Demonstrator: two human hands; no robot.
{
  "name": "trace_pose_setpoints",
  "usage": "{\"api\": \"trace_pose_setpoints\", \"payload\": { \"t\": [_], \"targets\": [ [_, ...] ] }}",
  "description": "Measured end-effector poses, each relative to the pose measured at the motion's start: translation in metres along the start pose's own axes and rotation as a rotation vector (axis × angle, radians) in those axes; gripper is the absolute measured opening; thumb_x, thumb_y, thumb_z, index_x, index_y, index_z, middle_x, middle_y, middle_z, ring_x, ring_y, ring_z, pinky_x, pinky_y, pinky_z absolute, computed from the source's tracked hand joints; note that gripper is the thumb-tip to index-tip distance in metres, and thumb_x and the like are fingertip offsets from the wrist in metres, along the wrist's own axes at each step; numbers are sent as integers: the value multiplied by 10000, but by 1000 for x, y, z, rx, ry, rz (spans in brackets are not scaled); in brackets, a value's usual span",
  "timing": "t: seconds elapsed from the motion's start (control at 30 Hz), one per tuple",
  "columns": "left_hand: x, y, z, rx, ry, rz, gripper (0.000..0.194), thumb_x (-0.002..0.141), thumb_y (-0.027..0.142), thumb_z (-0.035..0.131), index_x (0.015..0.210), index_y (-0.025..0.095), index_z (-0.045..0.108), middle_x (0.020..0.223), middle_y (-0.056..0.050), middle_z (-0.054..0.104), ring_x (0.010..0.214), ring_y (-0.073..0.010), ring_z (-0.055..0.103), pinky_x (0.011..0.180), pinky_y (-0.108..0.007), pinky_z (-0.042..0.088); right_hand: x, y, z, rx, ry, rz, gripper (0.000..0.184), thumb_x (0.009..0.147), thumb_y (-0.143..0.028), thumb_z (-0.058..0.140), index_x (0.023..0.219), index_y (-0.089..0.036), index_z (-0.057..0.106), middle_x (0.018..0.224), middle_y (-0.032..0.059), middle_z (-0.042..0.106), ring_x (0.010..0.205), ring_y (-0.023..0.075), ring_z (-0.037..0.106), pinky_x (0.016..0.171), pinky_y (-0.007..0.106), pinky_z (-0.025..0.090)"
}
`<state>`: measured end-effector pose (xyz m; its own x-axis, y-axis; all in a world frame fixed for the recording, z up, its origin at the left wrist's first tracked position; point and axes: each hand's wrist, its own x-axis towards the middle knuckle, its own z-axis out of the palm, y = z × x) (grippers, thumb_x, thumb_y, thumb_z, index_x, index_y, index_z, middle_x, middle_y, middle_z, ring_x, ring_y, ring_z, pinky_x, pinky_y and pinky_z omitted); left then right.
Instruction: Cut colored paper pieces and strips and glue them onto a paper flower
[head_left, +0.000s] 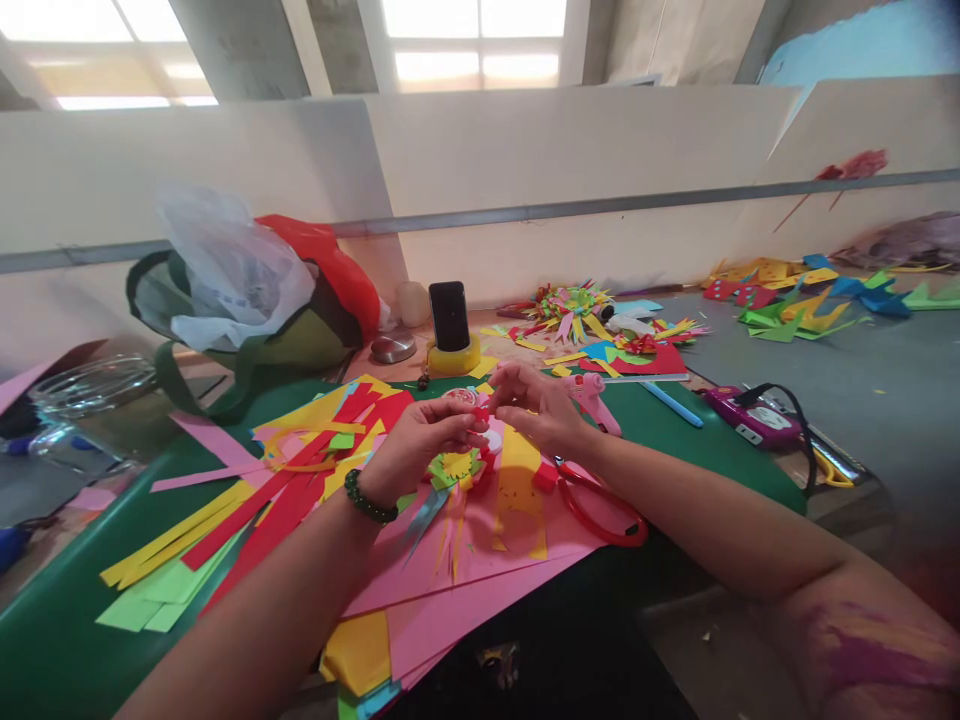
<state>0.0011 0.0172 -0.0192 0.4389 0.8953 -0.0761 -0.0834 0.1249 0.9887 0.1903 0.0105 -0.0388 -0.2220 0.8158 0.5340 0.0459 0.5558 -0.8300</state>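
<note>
My left hand, with a dark green bead bracelet at the wrist, pinches a small piece of red paper. Close beside it is my right hand, its fingers curved and its thumb held apart from them near the red piece. Below the hands lies a fringed yellow and green paper flower with thin strips trailing from it. It rests on pink paper sheets. Red-handled scissors lie under my right forearm, and a pink glue gun is just behind my right hand.
Coloured paper strips spread over the green surface on the left. A phone stands in a yellow holder behind the hands. At back left is a bag; on the right lie a blue stick and a purple power strip.
</note>
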Motion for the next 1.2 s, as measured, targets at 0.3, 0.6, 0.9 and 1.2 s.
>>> {"api": "trace_pose_setpoints", "payload": {
  "t": [0.3,0.6,0.9,1.2],
  "targets": [
    [2,-5,0,43,5,6,348,534,390,891,719,170,695,690,-5,716,660,-135,697,595,-191,491,0,-1,2,-81,4,40,267,731,-238,666,945,-222,506,721,-30,629,646,127,622,631,276,498],
    [-1,2,3,42,16,13,357,549,377,882,748,162,679,722,-13,713,669,-151,702,611,-215,499,-1,-2,0,-68,-35,60,298,740,-290,692,969,-222,516,749,-13,653,676,143,646,635,283,505],
    [-2,1,2,62,-21,1,344,588,341,862,761,158,628,774,-34,733,673,-148,706,609,-213,489,2,4,1,-73,36,46,271,739,-273,660,965,-220,520,718,-27,630,644,131,618,617,270,495],
    [-1,2,1,104,-48,-33,350,621,402,839,761,161,627,772,-44,737,672,-167,712,587,-225,486,-1,-2,2,-105,-14,23,236,759,-268,658,954,-221,533,726,-25,624,649,127,613,620,270,494]
  ]
}}
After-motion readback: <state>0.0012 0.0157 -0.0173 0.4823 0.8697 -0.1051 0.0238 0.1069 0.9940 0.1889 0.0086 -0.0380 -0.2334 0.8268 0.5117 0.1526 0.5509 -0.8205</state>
